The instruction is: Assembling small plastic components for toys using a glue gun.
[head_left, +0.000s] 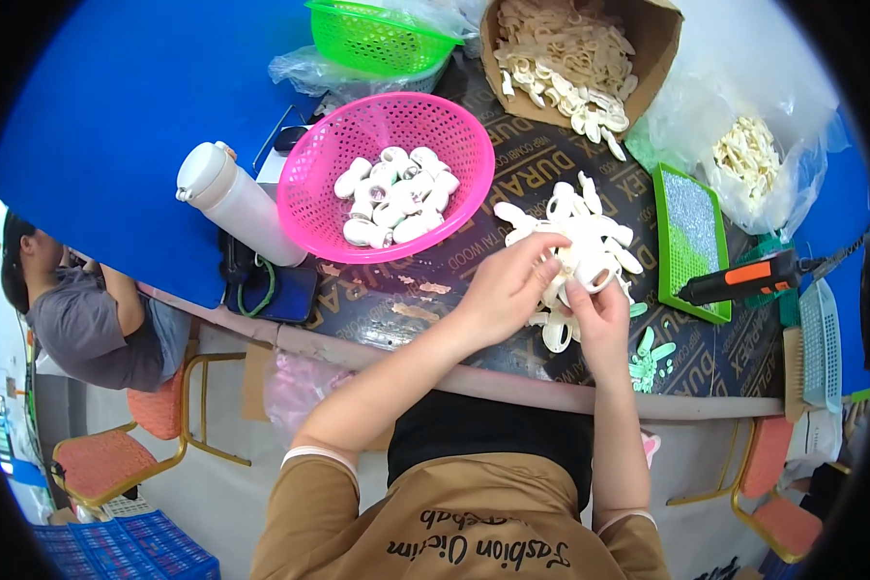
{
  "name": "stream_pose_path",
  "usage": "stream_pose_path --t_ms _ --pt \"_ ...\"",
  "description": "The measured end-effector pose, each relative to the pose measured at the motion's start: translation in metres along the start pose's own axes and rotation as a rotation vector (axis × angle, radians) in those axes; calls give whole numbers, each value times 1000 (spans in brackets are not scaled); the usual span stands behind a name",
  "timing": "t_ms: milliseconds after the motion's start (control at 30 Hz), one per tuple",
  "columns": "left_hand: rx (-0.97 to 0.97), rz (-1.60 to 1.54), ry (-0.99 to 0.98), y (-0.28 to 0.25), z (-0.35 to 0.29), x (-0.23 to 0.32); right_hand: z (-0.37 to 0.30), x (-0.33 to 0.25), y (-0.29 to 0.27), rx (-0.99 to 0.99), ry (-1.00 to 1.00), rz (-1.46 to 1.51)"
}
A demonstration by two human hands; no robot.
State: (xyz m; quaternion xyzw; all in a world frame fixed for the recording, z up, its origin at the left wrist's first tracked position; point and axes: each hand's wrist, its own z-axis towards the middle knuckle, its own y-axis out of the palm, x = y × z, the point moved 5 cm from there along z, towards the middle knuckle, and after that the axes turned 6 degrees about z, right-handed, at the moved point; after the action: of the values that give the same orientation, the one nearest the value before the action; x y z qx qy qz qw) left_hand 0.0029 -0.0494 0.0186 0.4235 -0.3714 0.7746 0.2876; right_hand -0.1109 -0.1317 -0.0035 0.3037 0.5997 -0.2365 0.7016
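A white hollow plastic part [599, 277] with a rounded opening is pinched between the thumb and fingers of my right hand [604, 327]. My left hand [508, 288] meets it from the left, thumb and fingertips closed together at its edge. Whether a second small piece sits in the left fingertips is hidden. Around and behind both hands lies a loose heap of white plastic parts [614, 232], some ring-shaped, some narrow. One open white piece [557, 334] rests just below the left fingers. Small pale green pieces [652, 362] lie near the table's edge by my right wrist.
A pink basket [295, 193] holds white rounded parts, beside a white bottle [246, 213]. Behind are a green basket [382, 43] and a cardboard box [657, 48] of parts. At right: a green tray [672, 253], a black-and-orange tool [744, 278], a plastic bag [793, 164]. A person [101, 309] sits left.
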Motion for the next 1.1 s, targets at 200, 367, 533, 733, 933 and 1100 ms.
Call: stream_pose_path --t_ms 200,367,533,733,933,1100 --pt "-42 118 148 8 -1 -2 23 -33 -16 -89 34 -541" --pt "20 560 254 5 -5 7 36 -43 -28 -68 -83 -877" --pt "-294 921 98 -17 -27 27 28 -43 -37 -183 -340 -1189" --pt "-533 986 -3 -34 -68 -21 16 -18 -39 -427 -202 -1196" --pt "-426 886 118 -5 -27 -33 40 -11 -25 -473 -209 -1198" --pt "-320 897 163 14 16 -37 57 -14 -25 -439 -249 -1160"
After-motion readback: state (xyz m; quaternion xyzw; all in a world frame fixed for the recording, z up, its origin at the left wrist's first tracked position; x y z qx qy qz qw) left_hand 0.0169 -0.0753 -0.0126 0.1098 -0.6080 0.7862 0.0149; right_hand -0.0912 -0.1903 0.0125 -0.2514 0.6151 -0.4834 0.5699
